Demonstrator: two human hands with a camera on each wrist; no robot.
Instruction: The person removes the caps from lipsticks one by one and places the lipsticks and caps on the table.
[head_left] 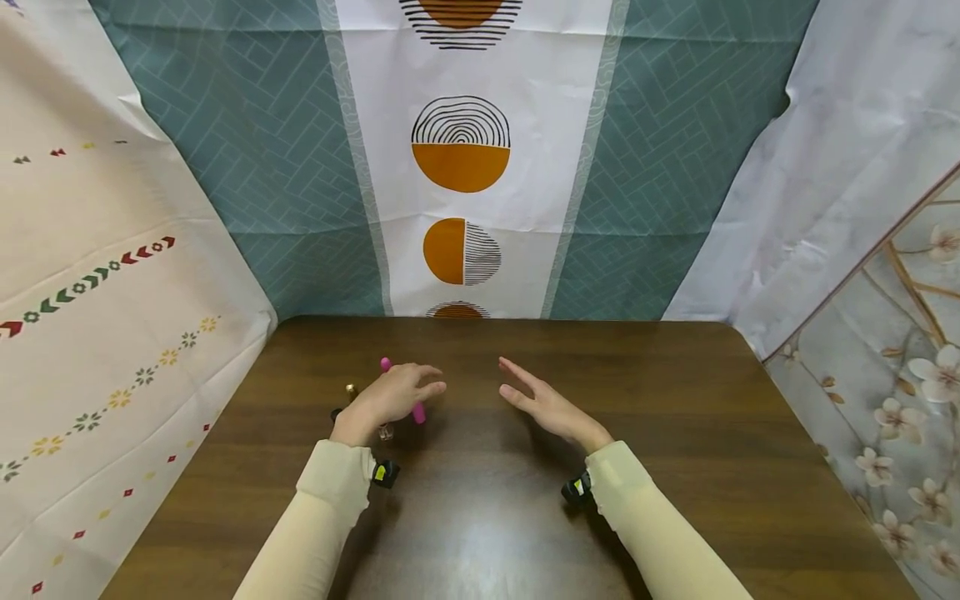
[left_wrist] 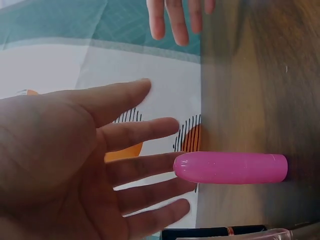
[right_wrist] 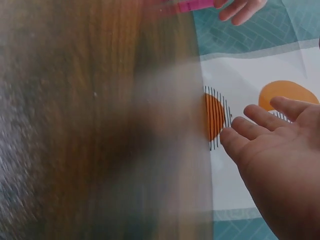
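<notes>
Over the left part of the surface (head_left: 480, 517), we hold the left hand (head_left: 390, 396) with fingers spread and nothing gripped; the right hand (head_left: 555, 412) stands apart from it, fingers extended, likewise unloaded; below the left hand lies the pink tube (left_wrist: 230, 168), partly covered in the head view; we cannot confirm contact with the fingers; a dark slim item (left_wrist: 200, 232) and a clear item (left_wrist: 281, 235) lie near the tube; we judge that this grouping suits left-side reach; the tube is possibly a closed container, as we see no opening or contents; whether the clear item holds anything, we cannot tell.
</notes>
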